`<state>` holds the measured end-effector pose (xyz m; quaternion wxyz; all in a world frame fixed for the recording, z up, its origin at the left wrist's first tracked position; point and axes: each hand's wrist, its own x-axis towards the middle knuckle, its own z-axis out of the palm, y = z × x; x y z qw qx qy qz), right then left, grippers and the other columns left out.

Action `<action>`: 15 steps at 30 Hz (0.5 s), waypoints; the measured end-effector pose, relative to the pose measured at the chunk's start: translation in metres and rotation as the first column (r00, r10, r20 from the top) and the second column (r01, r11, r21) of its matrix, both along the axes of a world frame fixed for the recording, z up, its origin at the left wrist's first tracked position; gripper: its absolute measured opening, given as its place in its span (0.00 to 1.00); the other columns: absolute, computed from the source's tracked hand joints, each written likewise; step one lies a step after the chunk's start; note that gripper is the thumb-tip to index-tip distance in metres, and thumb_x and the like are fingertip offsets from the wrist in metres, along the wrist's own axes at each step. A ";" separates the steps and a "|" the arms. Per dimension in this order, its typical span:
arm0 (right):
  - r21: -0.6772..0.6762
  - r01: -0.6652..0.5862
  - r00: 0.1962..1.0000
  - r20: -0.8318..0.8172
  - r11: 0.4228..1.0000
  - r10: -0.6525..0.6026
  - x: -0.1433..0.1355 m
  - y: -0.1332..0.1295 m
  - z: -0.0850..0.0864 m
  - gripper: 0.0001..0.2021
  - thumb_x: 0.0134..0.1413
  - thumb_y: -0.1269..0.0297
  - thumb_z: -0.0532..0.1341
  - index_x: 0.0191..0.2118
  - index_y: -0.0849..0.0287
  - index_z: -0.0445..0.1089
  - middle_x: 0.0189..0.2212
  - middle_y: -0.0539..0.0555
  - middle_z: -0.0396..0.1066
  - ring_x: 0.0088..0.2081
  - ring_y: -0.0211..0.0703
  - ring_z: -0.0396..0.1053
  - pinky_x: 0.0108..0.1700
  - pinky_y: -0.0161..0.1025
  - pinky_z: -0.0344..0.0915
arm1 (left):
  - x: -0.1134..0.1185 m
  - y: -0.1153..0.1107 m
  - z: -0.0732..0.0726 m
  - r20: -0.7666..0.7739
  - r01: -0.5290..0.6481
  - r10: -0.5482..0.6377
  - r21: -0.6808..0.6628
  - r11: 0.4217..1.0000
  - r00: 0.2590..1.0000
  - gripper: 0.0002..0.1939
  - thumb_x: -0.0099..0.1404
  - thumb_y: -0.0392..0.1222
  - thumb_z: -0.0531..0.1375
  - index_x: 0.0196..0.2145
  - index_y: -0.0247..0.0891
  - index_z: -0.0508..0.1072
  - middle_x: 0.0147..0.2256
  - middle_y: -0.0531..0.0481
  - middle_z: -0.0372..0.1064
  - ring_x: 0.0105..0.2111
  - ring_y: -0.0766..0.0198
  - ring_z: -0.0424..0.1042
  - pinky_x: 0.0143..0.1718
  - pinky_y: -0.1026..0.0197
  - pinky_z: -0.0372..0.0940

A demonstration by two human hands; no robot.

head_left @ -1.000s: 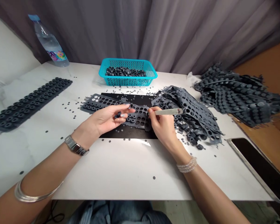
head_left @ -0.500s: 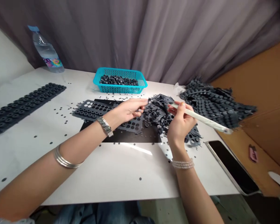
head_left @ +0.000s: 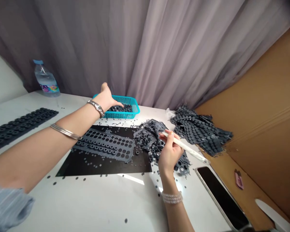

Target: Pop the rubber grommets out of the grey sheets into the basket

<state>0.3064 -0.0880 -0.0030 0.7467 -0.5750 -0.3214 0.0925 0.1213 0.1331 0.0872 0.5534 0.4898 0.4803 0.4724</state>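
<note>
My left hand [head_left: 108, 99] reaches over the left part of the blue basket [head_left: 136, 108], its thumb and fingers apart and nothing visible between them. Small black rubber rings [head_left: 125, 108] fill the basket. My right hand [head_left: 169, 153] is closed around a white stick-like tool [head_left: 189, 150], beside a heap of black rings and torn sheet [head_left: 147, 135]. Between my arms, a perforated grey rubber sheet [head_left: 106, 143] lies on a black mat [head_left: 74, 166], with rings in some places and open holes in others.
A long ringed strip [head_left: 21, 125] lies at the left, below a water bottle [head_left: 47, 80]. More ringed sheets [head_left: 200, 129] are piled at the right. A phone [head_left: 222, 196] and a pink cutter [head_left: 238, 179] are near the right edge. Small black discs dot the white table [head_left: 99, 199].
My left hand has moved from beside the heap to the basket, and its fingers have spread. My right hand still holds the white tool by the heap. The view has shifted.
</note>
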 end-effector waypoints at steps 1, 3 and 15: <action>0.000 -0.005 1.000 -0.019 1.000 0.005 0.000 -0.001 0.001 0.16 0.60 0.52 0.56 0.39 0.61 0.71 0.31 0.56 0.74 0.33 0.44 0.74 0.43 0.44 0.70 | 0.004 -0.006 0.000 -0.001 -0.019 0.019 -0.012 1.000 1.000 0.33 0.68 0.54 0.48 0.67 0.46 0.50 0.64 0.36 0.54 0.57 0.41 0.62 0.38 0.43 0.70; 0.013 -0.019 0.997 -0.074 1.000 0.020 -0.001 -0.004 0.002 0.16 0.60 0.52 0.57 0.39 0.61 0.71 0.32 0.55 0.74 0.33 0.44 0.74 0.42 0.44 0.71 | 0.002 -0.025 -0.011 -0.017 -0.018 0.018 0.033 0.999 1.000 0.34 0.67 0.57 0.48 0.68 0.47 0.50 0.64 0.37 0.54 0.58 0.43 0.62 0.40 0.45 0.71; -0.519 -0.413 0.753 0.267 0.748 0.601 -0.063 -0.025 -0.023 0.18 0.63 0.51 0.52 0.32 0.59 0.69 0.25 0.53 0.69 0.28 0.44 0.69 0.31 0.40 0.68 | -0.155 -0.108 -0.149 -0.952 0.416 0.105 0.223 0.881 0.287 0.31 0.66 0.53 0.51 0.63 0.37 0.64 0.65 0.34 0.55 0.65 0.39 0.51 0.61 0.37 0.48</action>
